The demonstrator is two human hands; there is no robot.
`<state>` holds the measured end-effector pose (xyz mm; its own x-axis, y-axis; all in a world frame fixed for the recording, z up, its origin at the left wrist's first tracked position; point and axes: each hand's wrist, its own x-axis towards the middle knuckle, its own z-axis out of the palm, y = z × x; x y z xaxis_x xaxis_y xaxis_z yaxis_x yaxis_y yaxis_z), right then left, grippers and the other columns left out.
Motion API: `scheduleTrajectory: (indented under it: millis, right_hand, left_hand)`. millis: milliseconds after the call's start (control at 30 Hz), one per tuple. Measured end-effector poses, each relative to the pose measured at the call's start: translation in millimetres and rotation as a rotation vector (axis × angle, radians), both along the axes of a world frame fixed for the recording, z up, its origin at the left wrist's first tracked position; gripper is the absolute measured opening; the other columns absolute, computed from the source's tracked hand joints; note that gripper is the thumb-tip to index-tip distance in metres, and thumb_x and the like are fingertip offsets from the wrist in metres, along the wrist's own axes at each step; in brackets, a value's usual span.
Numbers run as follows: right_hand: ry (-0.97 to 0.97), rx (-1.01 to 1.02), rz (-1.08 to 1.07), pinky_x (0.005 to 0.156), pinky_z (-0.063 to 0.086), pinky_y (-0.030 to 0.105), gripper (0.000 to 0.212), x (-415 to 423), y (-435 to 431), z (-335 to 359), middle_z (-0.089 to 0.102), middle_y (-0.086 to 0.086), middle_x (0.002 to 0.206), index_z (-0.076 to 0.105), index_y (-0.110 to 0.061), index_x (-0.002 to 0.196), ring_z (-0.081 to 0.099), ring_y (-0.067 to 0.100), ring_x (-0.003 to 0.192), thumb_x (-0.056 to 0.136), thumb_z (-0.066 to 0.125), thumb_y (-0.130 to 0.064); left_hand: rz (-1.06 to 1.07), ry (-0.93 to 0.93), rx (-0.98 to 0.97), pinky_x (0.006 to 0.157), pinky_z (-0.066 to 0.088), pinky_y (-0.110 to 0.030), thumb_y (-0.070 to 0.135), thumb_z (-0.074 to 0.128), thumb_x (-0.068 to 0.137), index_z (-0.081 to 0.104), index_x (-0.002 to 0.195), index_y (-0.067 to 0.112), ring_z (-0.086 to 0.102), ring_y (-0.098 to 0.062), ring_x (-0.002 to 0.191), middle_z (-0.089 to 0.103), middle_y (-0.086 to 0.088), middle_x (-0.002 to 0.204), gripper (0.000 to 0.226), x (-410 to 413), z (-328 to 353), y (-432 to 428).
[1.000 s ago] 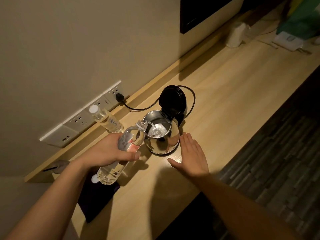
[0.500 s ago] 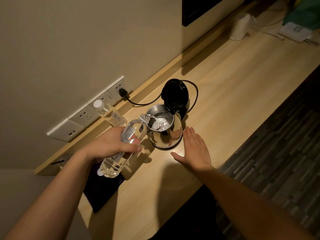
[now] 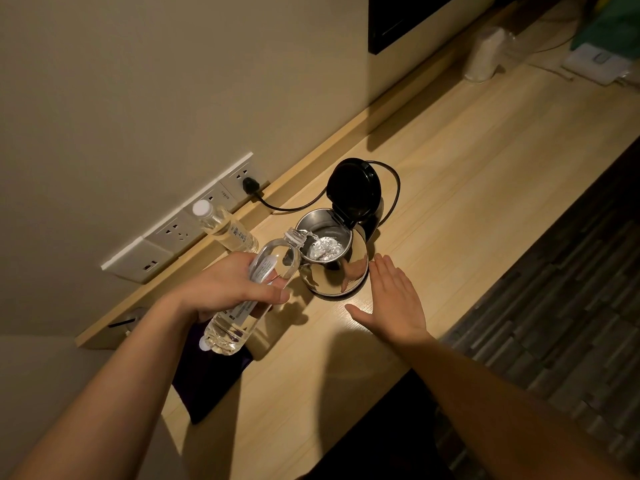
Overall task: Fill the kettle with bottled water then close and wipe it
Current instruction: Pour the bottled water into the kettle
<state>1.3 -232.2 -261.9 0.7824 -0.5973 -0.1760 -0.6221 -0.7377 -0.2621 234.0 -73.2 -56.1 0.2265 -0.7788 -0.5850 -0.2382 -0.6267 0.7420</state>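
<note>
A shiny steel kettle [image 3: 349, 271] stands on the wooden desk [image 3: 467, 188] with its black lid [image 3: 353, 188] flipped up. My left hand [image 3: 228, 285] grips a clear water bottle [image 3: 239, 323], tilted so its open mouth rests over the kettle's rim. Water streams from it and splashes inside the kettle. My right hand [image 3: 394, 299] lies flat on the desk just right of the kettle, fingers together, holding nothing. A dark cloth [image 3: 207, 386] lies on the desk under the bottle's base.
A second capped bottle [image 3: 225, 226] stands by the wall sockets [image 3: 180, 230]. The kettle's black cord [image 3: 287, 206] runs to a plug [image 3: 249, 185] in the socket strip. A white cup stack [image 3: 485, 53] and packets [image 3: 595, 64] sit far right. The desk's front edge drops to dark flooring.
The bottle keeps pouring and the water in the kettle churns more. Both hands stay in nearly the same place; the camera has shifted slightly.
</note>
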Motion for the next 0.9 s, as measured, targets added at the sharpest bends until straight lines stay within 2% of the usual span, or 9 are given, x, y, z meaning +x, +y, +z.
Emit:
scheduleTrajectory:
  millis: [67,167,233,333,400,467,700,833,900]
  right_hand:
    - [0.001,-0.002,0.002,0.129,0.011,0.039,0.108,0.2,-0.2,-0.2,0.015,0.011,0.173,0.019,-0.01,0.163,0.008,0.023,0.161,0.088,0.033,-0.085]
    - [0.002,-0.005,0.004,0.128,0.009,0.038,0.108,0.4,-0.6,0.1,0.015,0.011,0.173,0.019,-0.01,0.164,0.008,0.023,0.161,0.088,0.033,-0.086]
    - [0.005,-0.003,0.007,0.127,0.007,0.037,0.108,0.5,-0.8,0.4,0.014,0.01,0.173,0.018,-0.01,0.164,0.008,0.022,0.161,0.088,0.032,-0.086]
    - [-0.009,-0.011,-0.005,0.127,0.01,0.038,0.108,0.4,-0.4,0.2,0.017,0.011,0.173,0.021,-0.01,0.163,0.011,0.022,0.161,0.087,0.034,-0.085]
    - [-0.004,-0.006,-0.002,0.127,0.009,0.038,0.108,0.2,-0.5,0.0,0.016,0.01,0.173,0.019,-0.01,0.163,0.009,0.022,0.161,0.087,0.034,-0.085]
    - [0.005,0.0,0.005,0.128,0.007,0.037,0.108,0.4,-0.8,-0.3,0.013,0.009,0.174,0.017,-0.011,0.164,0.007,0.021,0.161,0.087,0.033,-0.085]
    - [-0.006,0.008,-0.001,0.13,0.011,0.039,0.108,0.1,-1.2,-2.2,0.014,0.009,0.173,0.017,-0.011,0.164,0.007,0.022,0.161,0.087,0.034,-0.085]
    - [-0.005,0.007,0.0,0.13,0.011,0.039,0.108,0.3,-1.2,-2.2,0.012,0.009,0.174,0.016,-0.012,0.164,0.005,0.021,0.161,0.087,0.032,-0.085]
    - [-0.002,0.006,-0.002,0.129,0.009,0.039,0.107,-0.2,-0.7,-1.9,0.012,0.009,0.174,0.015,-0.012,0.164,0.005,0.021,0.161,0.088,0.032,-0.085]
  left_hand:
    - [-0.007,-0.025,0.01,0.076,0.062,-0.042,0.065,0.09,0.051,0.069,0.093,0.002,0.075,-0.031,0.078,0.076,-0.017,0.088,0.078,0.6,1.0,-0.4]
    - [-0.012,-0.044,0.017,0.089,0.055,-0.06,0.054,0.087,0.058,0.068,0.1,-0.005,0.069,-0.046,0.092,0.073,-0.026,0.096,0.075,-0.6,3.9,-2.3]
    - [-0.025,-0.051,0.018,0.09,0.053,-0.061,0.061,0.088,0.054,0.068,0.101,-0.004,0.068,-0.047,0.094,0.073,-0.026,0.098,0.082,-1.7,5.7,-3.2]
    - [-0.055,-0.046,0.014,0.086,0.056,-0.054,0.078,0.085,0.045,0.068,0.099,-0.003,0.068,-0.045,0.092,0.073,-0.025,0.096,0.099,-1.4,7.1,-3.6]
    - [-0.055,-0.032,0.005,0.084,0.057,-0.052,0.079,0.085,0.044,0.066,0.099,-0.006,0.067,-0.046,0.092,0.071,-0.026,0.095,0.102,-1.1,7.2,-3.6]
    - [-0.054,-0.008,0.006,0.086,0.055,-0.058,0.076,0.086,0.046,0.064,0.102,-0.01,0.065,-0.051,0.094,0.069,-0.032,0.099,0.104,-1.0,7.7,-3.4]
    - [-0.059,-0.009,0.024,0.088,0.054,-0.063,0.07,0.088,0.052,0.065,0.1,-0.006,0.067,-0.051,0.094,0.07,-0.03,0.099,0.093,4.5,6.3,-0.4]
    - [-0.056,-0.003,0.011,0.088,0.054,-0.064,0.051,0.087,0.065,0.066,0.099,-0.004,0.067,-0.052,0.094,0.071,-0.029,0.099,0.068,6.4,5.7,-0.2]
    - [-0.053,-0.007,0.019,0.087,0.055,-0.061,0.047,0.086,0.067,0.068,0.097,-0.002,0.068,-0.051,0.093,0.072,-0.028,0.097,0.061,7.3,5.0,0.5]
